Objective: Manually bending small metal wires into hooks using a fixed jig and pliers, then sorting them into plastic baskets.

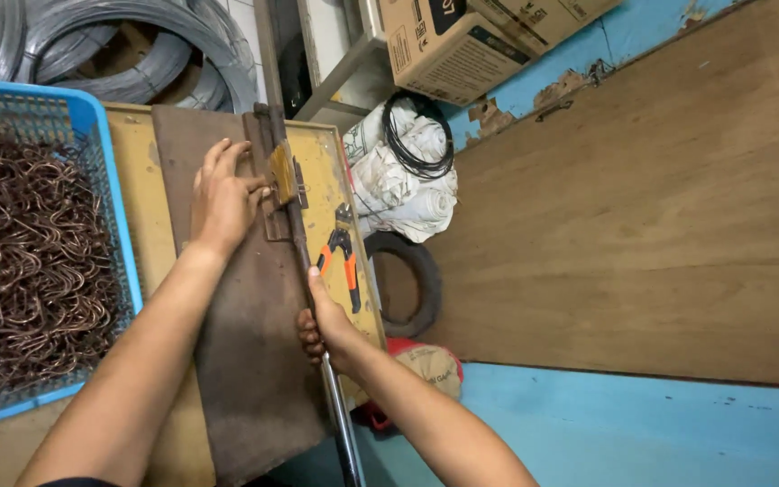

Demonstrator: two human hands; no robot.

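Note:
My left hand [223, 197] lies flat on a dark metal plate [245, 361], its fingers spread toward a small brass-coloured bending jig [281, 173] at the plate's far end. My right hand [322, 326] is closed around a long metal lever bar [340, 424] that runs along the plate's right edge up to the jig. Whether a wire sits in the jig is hidden by the fingers.
A blue mesh crate [110, 180] full of bent copper-coloured wire hooks [24, 261] stands to the left. Orange-handled pliers [344, 261] lie on the yellow bench [331, 167]. Wire coils [128, 50], cardboard boxes [462, 41], white sacks [398, 180] and a rubber ring [416, 280] surround the bench.

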